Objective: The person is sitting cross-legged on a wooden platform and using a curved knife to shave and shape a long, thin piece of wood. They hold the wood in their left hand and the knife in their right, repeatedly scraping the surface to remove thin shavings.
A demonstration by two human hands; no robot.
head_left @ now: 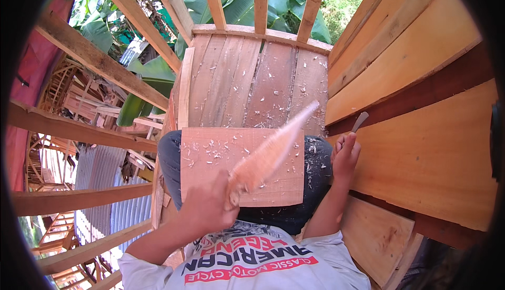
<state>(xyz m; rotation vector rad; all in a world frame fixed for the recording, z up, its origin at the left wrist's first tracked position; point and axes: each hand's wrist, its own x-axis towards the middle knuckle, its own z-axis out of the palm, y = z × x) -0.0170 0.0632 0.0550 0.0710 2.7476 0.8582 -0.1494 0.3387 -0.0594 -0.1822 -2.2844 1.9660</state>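
Head view: left hand (210, 203) fisted round a carved wooden stick (271, 150) angled toward 1 o'clock over the lap board (210, 169); right hand (344, 156), at 3 o'clock, grips a knife (360, 121).

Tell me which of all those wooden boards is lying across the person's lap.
It is the short square board on the dark trousers, strewn with shavings. The left hand holds a carved wooden stick over it; the other boards are floor and wall.

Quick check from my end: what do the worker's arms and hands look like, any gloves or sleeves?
No gloves: the left hand and right hand are bare, with no watch or rings visible. Both forearms are uncovered. Short, light grey T-shirt sleeves end near the elbows.
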